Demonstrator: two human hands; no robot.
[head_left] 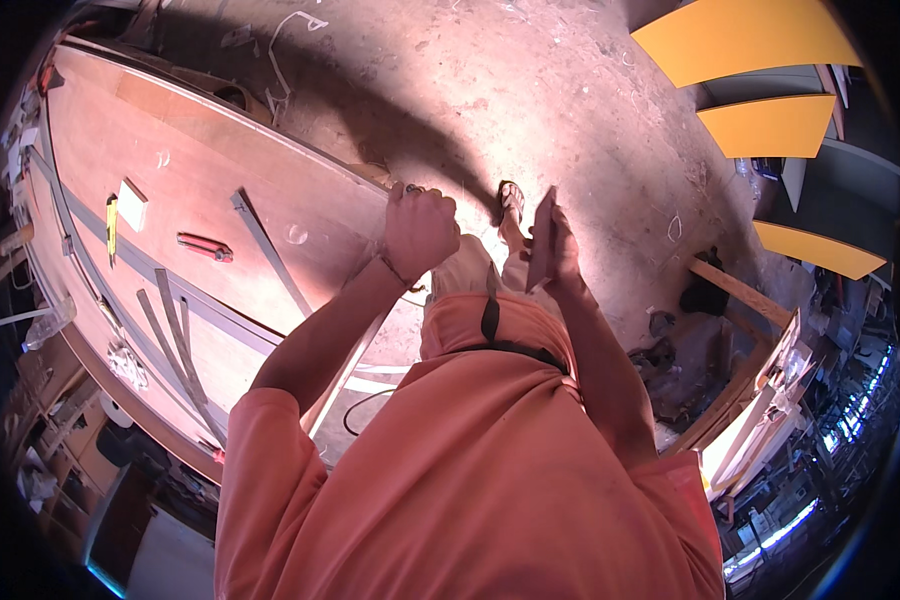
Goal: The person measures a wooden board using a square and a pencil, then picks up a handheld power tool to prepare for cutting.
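We see the broad plywood surface (pixel 220 150) stretching away to the left of both grips, its near edge right under the left one. Long grey metal strips (pixel 270 255) lie across it, well left of that grip, and farther left sit a red-handled cutter (pixel 205 246), a yellow pencil-like tool (pixel 112 228) and a small white block (pixel 132 204). Our right hand (pixel 562 250) is pinching a flat brown board piece (pixel 542 240) upright, just right of the left hand (pixel 420 228), whose grip is pressed together around something small we cannot identify.
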